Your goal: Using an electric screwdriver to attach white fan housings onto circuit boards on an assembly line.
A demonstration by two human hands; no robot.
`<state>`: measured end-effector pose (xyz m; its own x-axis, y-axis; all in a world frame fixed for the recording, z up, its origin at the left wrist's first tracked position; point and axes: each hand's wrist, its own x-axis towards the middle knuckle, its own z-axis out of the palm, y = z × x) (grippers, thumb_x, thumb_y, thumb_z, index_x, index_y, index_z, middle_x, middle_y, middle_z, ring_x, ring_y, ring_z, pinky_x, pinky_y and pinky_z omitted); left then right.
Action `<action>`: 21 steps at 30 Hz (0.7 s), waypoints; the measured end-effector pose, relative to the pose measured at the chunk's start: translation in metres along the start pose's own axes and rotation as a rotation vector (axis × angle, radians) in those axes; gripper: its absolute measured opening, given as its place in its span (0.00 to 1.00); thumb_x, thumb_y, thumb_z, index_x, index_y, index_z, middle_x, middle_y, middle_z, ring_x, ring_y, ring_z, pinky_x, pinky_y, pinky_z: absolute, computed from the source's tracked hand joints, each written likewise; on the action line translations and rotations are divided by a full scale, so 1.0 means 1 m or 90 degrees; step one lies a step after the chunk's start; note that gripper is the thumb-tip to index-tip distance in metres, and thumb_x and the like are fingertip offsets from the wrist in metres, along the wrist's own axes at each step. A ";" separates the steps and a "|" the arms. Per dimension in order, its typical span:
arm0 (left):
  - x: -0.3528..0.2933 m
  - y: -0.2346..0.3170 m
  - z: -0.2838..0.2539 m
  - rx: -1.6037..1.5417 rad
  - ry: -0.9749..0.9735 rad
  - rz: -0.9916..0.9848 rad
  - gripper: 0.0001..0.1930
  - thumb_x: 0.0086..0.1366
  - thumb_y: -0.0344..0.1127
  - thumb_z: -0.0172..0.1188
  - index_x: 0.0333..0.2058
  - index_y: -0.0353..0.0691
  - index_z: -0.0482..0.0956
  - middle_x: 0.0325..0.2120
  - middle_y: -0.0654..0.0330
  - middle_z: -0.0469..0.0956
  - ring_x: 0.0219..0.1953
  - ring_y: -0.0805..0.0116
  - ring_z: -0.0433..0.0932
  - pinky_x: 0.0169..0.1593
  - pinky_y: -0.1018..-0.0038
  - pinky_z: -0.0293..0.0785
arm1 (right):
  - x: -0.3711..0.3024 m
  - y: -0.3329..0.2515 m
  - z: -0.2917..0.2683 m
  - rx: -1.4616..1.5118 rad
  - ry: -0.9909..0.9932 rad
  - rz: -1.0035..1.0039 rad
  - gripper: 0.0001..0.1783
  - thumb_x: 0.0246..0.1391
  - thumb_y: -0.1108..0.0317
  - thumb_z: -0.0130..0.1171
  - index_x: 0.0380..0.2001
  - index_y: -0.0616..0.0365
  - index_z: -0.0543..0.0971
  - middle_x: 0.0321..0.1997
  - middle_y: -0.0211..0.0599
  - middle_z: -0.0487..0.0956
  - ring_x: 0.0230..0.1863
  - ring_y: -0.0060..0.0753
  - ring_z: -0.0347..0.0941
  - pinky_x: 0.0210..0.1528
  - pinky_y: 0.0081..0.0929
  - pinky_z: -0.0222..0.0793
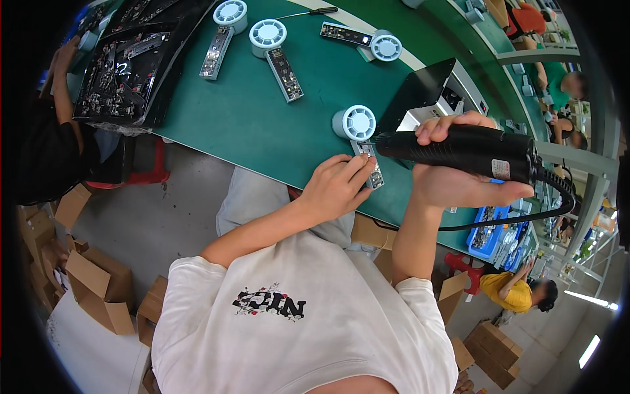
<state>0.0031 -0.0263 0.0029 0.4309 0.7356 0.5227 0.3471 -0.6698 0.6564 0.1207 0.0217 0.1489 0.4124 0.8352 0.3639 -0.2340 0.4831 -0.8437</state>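
My right hand (443, 187) is wrapped round a thick black electric screwdriver (485, 154), with a cable running from its rear end. The driver's tip points left, at the open handle of a pale blue handheld fan (359, 123). That fan lies on the green table (223, 125), its round grille facing up and a circuit board showing in the handle. With bent fingers, my left hand (338, 187) pins the handle from its near left side. Fingers and driver hide part of the board, and I cannot make out the bit or any screw.
Farther back lie three similar fans (268, 36) with bare boards and a thin screwdriver (315, 12). A black box-shaped device (420, 95) stands beyond the driver. Black parts fill a bag-lined tray (128, 72) at left; a blue bin (489, 230) sits at right. Co-workers sit both sides.
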 end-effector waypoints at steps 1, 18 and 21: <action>0.000 0.000 0.000 0.000 -0.003 -0.001 0.27 0.50 0.34 0.69 0.50 0.31 0.76 0.45 0.54 0.75 0.38 0.59 0.80 0.51 0.66 0.75 | -0.001 0.002 -0.001 0.028 -0.011 0.005 0.62 0.36 0.07 0.28 0.30 0.64 0.73 0.17 0.42 0.71 0.17 0.36 0.68 0.22 0.30 0.66; 0.003 0.009 -0.009 -0.033 -0.024 -0.038 0.27 0.55 0.41 0.70 0.51 0.32 0.76 0.43 0.52 0.73 0.34 0.57 0.78 0.38 0.66 0.76 | -0.019 -0.003 0.003 -0.111 -0.105 0.039 0.62 0.35 0.07 0.34 0.33 0.68 0.70 0.18 0.42 0.71 0.18 0.36 0.70 0.22 0.30 0.69; 0.014 0.016 -0.010 0.012 -0.038 -0.125 0.28 0.59 0.46 0.68 0.53 0.34 0.76 0.27 0.52 0.76 0.23 0.55 0.77 0.24 0.65 0.71 | 0.002 -0.022 -0.014 0.070 0.031 -0.040 0.57 0.43 0.11 0.31 0.32 0.64 0.73 0.17 0.40 0.71 0.17 0.35 0.69 0.21 0.29 0.66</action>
<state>0.0063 -0.0252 0.0261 0.4016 0.8454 0.3521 0.4448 -0.5161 0.7320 0.1385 0.0089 0.1630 0.4710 0.7897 0.3930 -0.3003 0.5625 -0.7703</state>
